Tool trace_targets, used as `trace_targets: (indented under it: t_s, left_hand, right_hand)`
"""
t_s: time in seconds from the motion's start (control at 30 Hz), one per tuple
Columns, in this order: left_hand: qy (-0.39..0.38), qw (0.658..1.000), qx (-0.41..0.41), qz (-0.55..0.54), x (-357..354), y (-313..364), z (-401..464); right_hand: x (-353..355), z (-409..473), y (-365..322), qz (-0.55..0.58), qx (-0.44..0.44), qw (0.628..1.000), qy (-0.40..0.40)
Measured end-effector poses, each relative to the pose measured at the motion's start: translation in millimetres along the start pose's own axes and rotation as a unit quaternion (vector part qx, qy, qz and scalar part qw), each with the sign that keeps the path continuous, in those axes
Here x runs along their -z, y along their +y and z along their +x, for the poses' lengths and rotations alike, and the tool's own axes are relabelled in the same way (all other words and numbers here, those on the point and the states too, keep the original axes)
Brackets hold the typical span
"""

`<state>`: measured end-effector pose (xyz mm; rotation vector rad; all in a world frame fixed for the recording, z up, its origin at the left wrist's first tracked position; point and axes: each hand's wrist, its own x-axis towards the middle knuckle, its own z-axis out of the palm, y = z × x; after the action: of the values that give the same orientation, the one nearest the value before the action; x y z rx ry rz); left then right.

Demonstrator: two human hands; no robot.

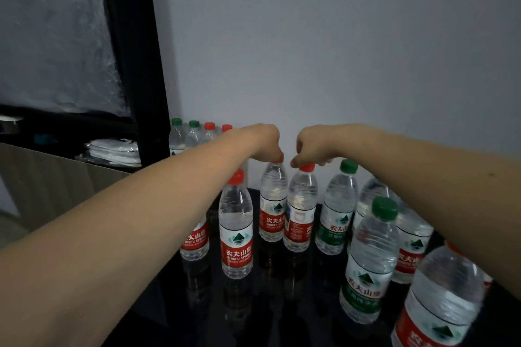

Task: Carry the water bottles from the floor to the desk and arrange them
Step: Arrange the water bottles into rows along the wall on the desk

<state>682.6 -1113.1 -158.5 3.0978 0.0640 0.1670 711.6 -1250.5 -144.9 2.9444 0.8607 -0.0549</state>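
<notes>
**Both hands pinching bottle caps at the back of the desk**

Your left hand (266, 146) is curling down over the red cap of one upright bottle (272, 205); your right hand (311, 149) is pinching the red cap of its neighbour (300, 211). Both bottles are standing just beside each other on the dark desk (282, 304), long axes vertical, caps up, among other upright bottles.
</notes>
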Motion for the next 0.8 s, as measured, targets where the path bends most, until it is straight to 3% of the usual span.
trace_targets:
  t_s: [0.17, 0.3, 0.57, 0.8]
  left_hand:
    - [0.006, 1.0, -0.003, 0.02, -16.5, 0.3, 19.5]
    - [0.015, 1.0, -0.002, -0.002, -22.4, -4.8, 21.4]
    - [-0.006, 0.999, -0.027, -0.022, -18.3, -20.4, 17.1]
    - [-0.011, 0.999, -0.051, -0.011, -17.1, -28.9, 16.3]
  right_hand:
    - [-9.9, 18.8, 8.6, -0.056, -0.023, 0.998, 0.0]
    - [-18.5, 25.9, 15.9, -0.011, -0.024, 0.998, -0.054]
    - [-18.6, 29.0, 23.4, 0.025, -0.023, 0.997, -0.07]
    - [-21.9, 27.1, 17.3, -0.023, -0.029, 0.999, -0.038]
